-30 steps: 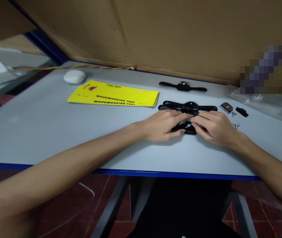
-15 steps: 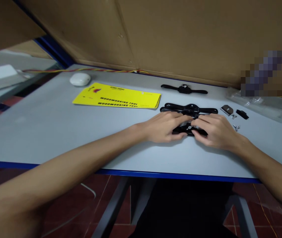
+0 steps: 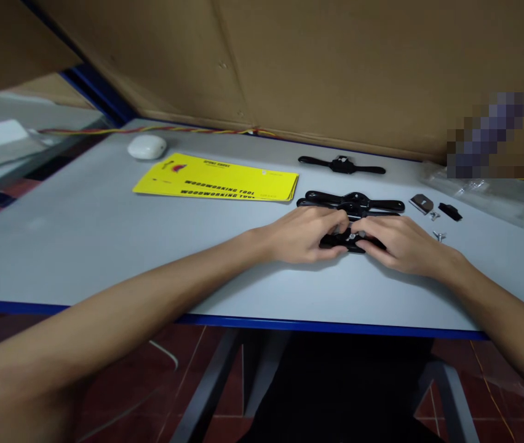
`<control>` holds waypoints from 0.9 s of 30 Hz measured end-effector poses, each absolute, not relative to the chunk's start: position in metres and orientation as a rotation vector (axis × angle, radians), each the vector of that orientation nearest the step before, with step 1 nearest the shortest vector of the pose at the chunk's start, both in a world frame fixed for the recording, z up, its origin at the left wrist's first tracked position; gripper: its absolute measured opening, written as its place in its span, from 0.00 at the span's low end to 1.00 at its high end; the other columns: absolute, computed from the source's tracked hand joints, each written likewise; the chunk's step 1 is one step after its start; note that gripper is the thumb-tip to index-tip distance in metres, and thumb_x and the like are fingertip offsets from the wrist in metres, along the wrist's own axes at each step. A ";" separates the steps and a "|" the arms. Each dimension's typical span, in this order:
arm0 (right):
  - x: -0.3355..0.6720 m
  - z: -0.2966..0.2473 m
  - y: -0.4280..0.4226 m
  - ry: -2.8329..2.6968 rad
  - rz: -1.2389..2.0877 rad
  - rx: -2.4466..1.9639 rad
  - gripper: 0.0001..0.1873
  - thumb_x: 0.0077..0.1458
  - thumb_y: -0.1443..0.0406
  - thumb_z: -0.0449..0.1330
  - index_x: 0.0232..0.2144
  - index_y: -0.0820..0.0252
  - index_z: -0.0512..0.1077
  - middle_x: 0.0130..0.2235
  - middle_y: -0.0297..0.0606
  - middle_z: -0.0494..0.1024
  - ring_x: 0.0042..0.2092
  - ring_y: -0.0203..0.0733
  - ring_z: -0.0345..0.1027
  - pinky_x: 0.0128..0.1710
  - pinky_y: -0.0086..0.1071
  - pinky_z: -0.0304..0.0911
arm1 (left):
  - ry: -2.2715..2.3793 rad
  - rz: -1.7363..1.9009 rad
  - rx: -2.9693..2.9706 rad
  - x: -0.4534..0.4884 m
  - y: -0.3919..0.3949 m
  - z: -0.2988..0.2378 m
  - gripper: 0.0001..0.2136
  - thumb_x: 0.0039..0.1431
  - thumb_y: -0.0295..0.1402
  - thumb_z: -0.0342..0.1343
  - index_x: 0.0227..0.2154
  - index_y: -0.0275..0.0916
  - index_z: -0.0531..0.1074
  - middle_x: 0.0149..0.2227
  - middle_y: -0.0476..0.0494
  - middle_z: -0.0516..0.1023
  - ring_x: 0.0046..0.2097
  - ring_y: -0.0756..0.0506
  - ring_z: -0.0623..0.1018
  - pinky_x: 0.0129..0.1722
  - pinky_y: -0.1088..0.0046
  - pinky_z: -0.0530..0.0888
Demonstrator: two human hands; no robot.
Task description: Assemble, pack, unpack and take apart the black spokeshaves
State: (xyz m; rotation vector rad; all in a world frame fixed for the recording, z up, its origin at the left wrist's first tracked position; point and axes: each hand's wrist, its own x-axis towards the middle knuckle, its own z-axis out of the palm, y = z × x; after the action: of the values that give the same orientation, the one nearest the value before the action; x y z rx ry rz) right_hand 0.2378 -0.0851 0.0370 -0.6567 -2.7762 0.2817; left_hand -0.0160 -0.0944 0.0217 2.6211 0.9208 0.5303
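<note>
Between my hands a black spokeshave (image 3: 354, 246) lies on the table, a small silver screw at its middle. My left hand (image 3: 305, 235) is closed on its left side, fingers curled near the middle. From the right, my right hand (image 3: 393, 242) grips it, thumb at the near edge and fingertips near the screw. Just beyond lie two more black spokeshave bodies (image 3: 357, 202), close together and partly hidden by my hands. To the right are a metal blade (image 3: 421, 203), a black cap piece (image 3: 450, 212) and a silver thumbscrew (image 3: 439, 236).
Another spokeshave (image 3: 342, 165) lies toward the back. Yellow printed cards (image 3: 216, 178) are stacked left of my hands, with a white rounded case (image 3: 146, 147) behind. Clear plastic bags (image 3: 488, 197) lie at the right, near the cardboard wall (image 3: 336, 74). Twisted wires (image 3: 174, 130) run along the back edge.
My left fingers have curled back from the middle of the spokeshave. My right fingertips have shifted slightly, and the spokeshave stays in about the same spot.
</note>
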 end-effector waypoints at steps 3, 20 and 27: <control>0.238 0.038 -0.085 -2.785 0.298 -0.657 0.13 0.71 0.66 0.52 0.51 0.60 0.74 0.41 0.42 0.83 0.39 0.44 0.73 0.38 0.38 0.60 | 0.925 0.527 2.620 -0.016 -0.095 0.022 0.12 0.65 0.44 0.54 0.40 0.39 0.68 0.32 0.47 0.75 0.32 0.45 0.73 0.32 0.68 0.67; 0.237 0.041 -0.087 -2.811 0.322 -0.713 0.15 0.71 0.66 0.52 0.54 0.61 0.74 0.44 0.44 0.84 0.39 0.46 0.74 0.38 0.38 0.60 | 0.926 0.524 2.628 -0.017 -0.094 0.022 0.13 0.66 0.45 0.54 0.39 0.39 0.69 0.32 0.47 0.75 0.31 0.46 0.72 0.32 0.68 0.67; 0.236 0.043 -0.088 -2.791 0.260 -0.915 0.20 0.68 0.61 0.56 0.58 0.64 0.73 0.40 0.44 0.83 0.37 0.46 0.73 0.36 0.37 0.59 | 0.932 0.538 2.634 -0.017 -0.094 0.022 0.13 0.66 0.44 0.55 0.39 0.39 0.69 0.32 0.47 0.75 0.31 0.46 0.72 0.31 0.69 0.66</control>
State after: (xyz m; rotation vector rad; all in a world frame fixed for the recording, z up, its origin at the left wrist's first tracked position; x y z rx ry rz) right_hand 0.2363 -0.0883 0.0431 -0.9155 -2.7909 0.2605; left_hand -0.0167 -0.0942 0.0220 2.6343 0.9317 0.5377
